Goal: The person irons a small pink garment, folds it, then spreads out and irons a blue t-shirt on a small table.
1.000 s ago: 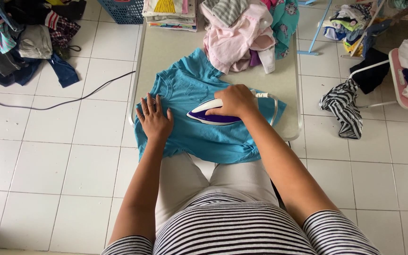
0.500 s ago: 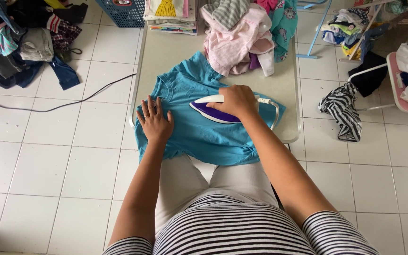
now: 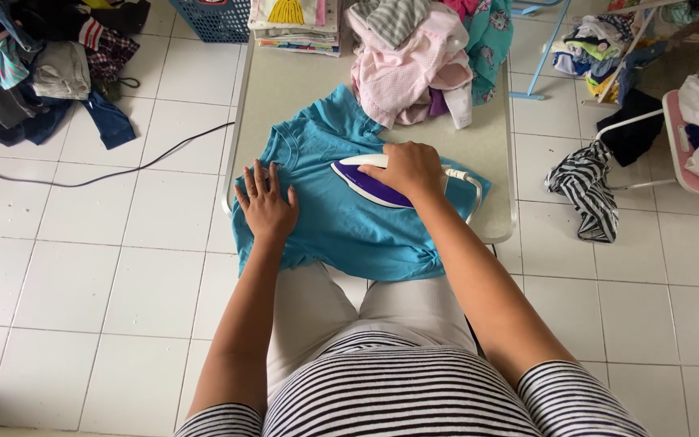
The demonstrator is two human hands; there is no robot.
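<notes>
The person stands at a pale, narrow counter and irons a turquoise cotton T-shirt that lies spread flat on the near end, its lower hem hanging a little over the edge toward the person's legs. The right hand is closed around the handle of a white and purple steam iron, which rests with its sole on the middle of the shirt, the tip pointing to the left. The left hand lies open and flat, fingers spread, pressing the cloth just beside the neck opening.

I judge the work on this shirt to be partly done: the area around the iron looks smooth, but the bottom right corner is bunched in a small knot of folds. On the far end of the counter waits a crumpled heap of pink and grey clothes, and next to it a small stack of folded garments. More clothes lie in a dark pile on the white tiled floor at the left, so much seems to remain.
</notes>
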